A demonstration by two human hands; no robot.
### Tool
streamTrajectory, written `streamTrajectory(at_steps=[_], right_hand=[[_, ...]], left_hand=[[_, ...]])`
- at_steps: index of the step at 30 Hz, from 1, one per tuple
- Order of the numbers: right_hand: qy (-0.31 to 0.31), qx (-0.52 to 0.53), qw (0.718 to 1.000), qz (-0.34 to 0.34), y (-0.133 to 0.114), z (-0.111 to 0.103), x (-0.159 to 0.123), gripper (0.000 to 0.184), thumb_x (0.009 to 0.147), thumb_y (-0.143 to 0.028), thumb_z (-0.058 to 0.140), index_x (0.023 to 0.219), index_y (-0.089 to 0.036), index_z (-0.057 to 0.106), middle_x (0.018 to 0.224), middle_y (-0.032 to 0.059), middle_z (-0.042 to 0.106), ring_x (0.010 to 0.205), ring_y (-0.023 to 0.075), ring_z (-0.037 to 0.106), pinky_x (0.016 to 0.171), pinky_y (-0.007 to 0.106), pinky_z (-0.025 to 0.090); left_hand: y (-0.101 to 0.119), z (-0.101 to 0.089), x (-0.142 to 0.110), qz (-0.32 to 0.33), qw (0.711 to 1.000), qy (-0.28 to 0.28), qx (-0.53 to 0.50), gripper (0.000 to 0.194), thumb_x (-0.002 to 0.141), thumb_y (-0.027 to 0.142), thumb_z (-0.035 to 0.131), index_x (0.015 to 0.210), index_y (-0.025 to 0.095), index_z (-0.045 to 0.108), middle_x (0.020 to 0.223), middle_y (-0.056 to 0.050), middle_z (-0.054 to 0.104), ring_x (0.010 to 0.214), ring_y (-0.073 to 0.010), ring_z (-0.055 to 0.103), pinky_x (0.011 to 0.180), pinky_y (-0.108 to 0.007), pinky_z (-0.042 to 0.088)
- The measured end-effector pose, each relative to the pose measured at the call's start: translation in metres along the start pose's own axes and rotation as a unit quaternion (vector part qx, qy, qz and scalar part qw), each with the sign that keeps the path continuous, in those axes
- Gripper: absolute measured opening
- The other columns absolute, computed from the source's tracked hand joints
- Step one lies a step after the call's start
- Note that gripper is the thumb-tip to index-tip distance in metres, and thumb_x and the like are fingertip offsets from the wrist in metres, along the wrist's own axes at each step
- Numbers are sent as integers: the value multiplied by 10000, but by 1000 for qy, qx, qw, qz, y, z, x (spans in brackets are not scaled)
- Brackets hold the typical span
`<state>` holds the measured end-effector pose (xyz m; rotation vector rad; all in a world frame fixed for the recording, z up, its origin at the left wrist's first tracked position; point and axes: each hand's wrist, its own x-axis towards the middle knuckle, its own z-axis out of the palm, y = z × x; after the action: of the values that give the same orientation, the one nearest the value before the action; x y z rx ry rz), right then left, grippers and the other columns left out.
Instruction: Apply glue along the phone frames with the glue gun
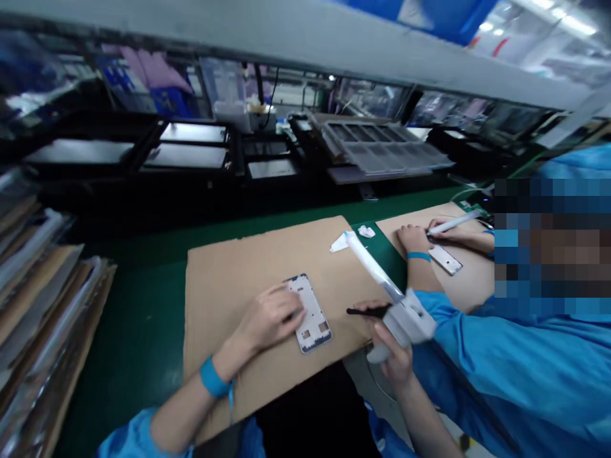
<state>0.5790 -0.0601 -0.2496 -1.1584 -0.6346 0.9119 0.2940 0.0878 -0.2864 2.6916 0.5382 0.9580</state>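
A white phone frame (312, 315) lies flat on a brown cardboard sheet (238, 267). My left hand (270, 318) rests on its left edge, fingers curled over it and pressing it down; a blue wrist strap circles that wrist. My right hand (389, 346) is closed round a white handheld tool (405, 318) with a dark tip (365, 311) that points left toward the frame, a short gap away. A white hose (372, 264) runs up from the tool.
A co-worker in blue sits at my right, hands (415, 238) on another white frame (445, 259) and a white tool (453, 222) on a second cardboard sheet. Stacked trays (382, 149) and dark bins (186, 149) line the far side. Piled sheets (38, 292) stand at left.
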Motion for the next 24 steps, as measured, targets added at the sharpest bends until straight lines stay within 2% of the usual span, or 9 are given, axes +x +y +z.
streamTrajectory(at_steps=[2,5,8,10,12,14,18,21,24], right_hand=[[-1,80,996,38,32,12,-2,692,684,-625,1063,1107,-167,764,1267,131,752,1235,305,743,1185,503,667],[-25,165,983,78,56,20,18,619,694,-503,1074,1122,-171,774,1214,127,764,1239,315,748,1232,560,638],[-13,206,977,56,64,16,30,552,748,-472,1047,1137,-172,795,1173,119,762,1207,302,762,1237,551,633],[-16,208,976,60,66,12,30,564,728,-484,1059,1116,-161,808,1156,123,763,1193,306,767,1219,537,644],[-47,193,977,83,66,8,27,590,721,-506,1070,1125,-156,820,1186,130,769,1224,310,767,1225,515,644],[-61,177,978,96,65,5,24,608,742,-530,1067,1165,-165,827,1229,125,773,1270,296,762,1255,473,629],[-69,124,986,89,63,4,21,638,792,-595,1035,1201,-154,823,1316,140,769,1334,278,737,1293,422,592],[-71,104,988,88,61,5,22,635,785,-583,1035,1186,-143,812,1337,146,765,1344,280,722,1293,413,586],[-46,129,985,103,55,12,25,606,704,-486,1063,1126,-151,785,1281,129,771,1291,284,735,1240,420,623]], left_hand=[[4,-1,-8,39,999,-35,-2,261,1189,287,615,1080,259,850,965,-12,872,1023,-192,880,1284,-444,642],[-4,-4,-17,45,995,-74,41,300,1179,256,579,1235,293,871,1069,-15,903,1088,-198,888,1305,-427,636],[-21,-12,-10,-49,983,-71,161,423,1214,380,570,1564,262,775,1496,-115,833,1499,-338,757,1451,-661,431],[-29,-21,-1,-130,959,-63,243,635,1229,497,549,1802,224,559,1805,-204,574,1737,-451,496,1446,-834,256],[-27,-30,6,-162,945,-70,274,730,1238,528,525,1892,230,395,1928,-228,350,1816,-475,326,1421,-889,196],[-15,-40,9,-148,948,-91,265,691,1245,496,520,1876,233,417,1923,-228,365,1803,-456,369,1414,-875,266],[27,-73,7,-82,964,-105,232,397,1244,330,496,1536,272,759,1606,-148,767,1486,-372,767,1325,-749,563],[60,-113,1,-45,972,-78,217,330,1199,215,526,1277,307,833,1362,-69,882,1190,-288,893,1146,-556,751],[91,-166,-7,-64,971,-39,229,363,1121,212,638,1379,389,822,1384,-26,878,1160,-304,899,1046,-516,797]])
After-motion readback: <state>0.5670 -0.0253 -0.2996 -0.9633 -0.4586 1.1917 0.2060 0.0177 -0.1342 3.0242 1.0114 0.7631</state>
